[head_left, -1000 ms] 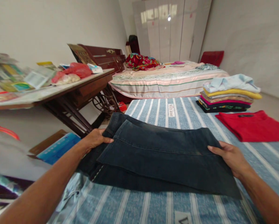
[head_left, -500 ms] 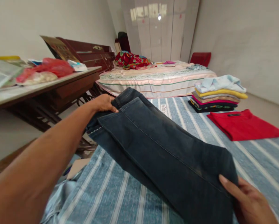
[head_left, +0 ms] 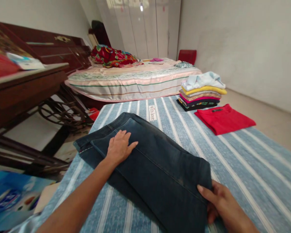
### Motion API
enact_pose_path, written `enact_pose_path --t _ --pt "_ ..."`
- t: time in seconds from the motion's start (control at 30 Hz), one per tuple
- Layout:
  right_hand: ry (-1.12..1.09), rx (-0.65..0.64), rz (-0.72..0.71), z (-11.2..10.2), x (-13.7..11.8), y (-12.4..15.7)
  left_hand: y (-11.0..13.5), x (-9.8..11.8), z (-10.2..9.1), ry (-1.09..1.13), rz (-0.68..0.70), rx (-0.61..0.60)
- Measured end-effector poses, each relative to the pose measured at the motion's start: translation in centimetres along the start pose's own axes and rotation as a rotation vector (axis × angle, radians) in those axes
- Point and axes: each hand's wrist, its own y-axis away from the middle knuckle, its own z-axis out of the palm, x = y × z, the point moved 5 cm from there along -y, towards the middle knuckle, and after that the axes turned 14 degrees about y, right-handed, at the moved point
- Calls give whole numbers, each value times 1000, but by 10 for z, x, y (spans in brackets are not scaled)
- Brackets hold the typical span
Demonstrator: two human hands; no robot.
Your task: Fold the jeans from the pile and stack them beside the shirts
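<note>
A pair of dark blue jeans [head_left: 160, 165], folded over, lies on a blue and white striped cloth [head_left: 235, 168]. My left hand [head_left: 119, 147] rests palm down on the jeans near the waistband, its fingers spread. At the lower right, my right hand [head_left: 220, 200] grips the folded edge of the jeans, thumb on top and the other fingers partly hidden under the fabric. A folded red garment [head_left: 225, 119] lies to the right, beyond the jeans. Behind it stands a stack of folded clothes [head_left: 201, 92] in several colours.
A bed [head_left: 131, 81] with a crumpled red floral blanket [head_left: 113, 56] stands beyond the striped surface. On the left is a sewing machine table [head_left: 26, 84] with a wheel underneath. A blue printed package [head_left: 11, 194] sits low at the left edge.
The jeans have come down flat onto the striped cloth. My left hand let go of the waistband and now lies open on top. The view has turned to the right.
</note>
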Motion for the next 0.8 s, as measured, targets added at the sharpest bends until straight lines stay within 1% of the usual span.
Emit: enact_pose_path --t 0.07,0.13,0.2,0.27,0.33,0.4,0.5,0.57,0.6,0.67,0.73,0.8 --pt "-18 -11 1 1 1 1 3 -1 12 21 -119 -40" --pt "-24 -34 13 3 4 1 3 -4 24 47 -191 -103" --pt "-4 -44 17 2 6 1 2 -7 32 53 -191 -133" --pt "53 -25 2 -4 7 -2 1 -9 36 37 -163 -108" --pt "154 37 -28 -17 6 -7 2 -10 38 25 -141 -77" --pt "303 145 -96 -36 2 -16 3 -11 38 17 -129 -57" --pt "555 329 -273 -66 -16 -31 5 -8 34 3 -128 -33" --pt "674 374 -386 -78 -31 -42 8 -1 28 -13 -157 -17" --pt "713 356 -437 -80 -39 -48 10 4 24 -19 -173 -8" --pt "777 242 -533 -77 -53 -58 15 19 17 -23 -185 14" --pt "829 98 -612 -69 -64 -65 20 39 14 -9 -145 30" --pt "858 2 -669 -61 -71 -69 25 57 16 18 -94 27"
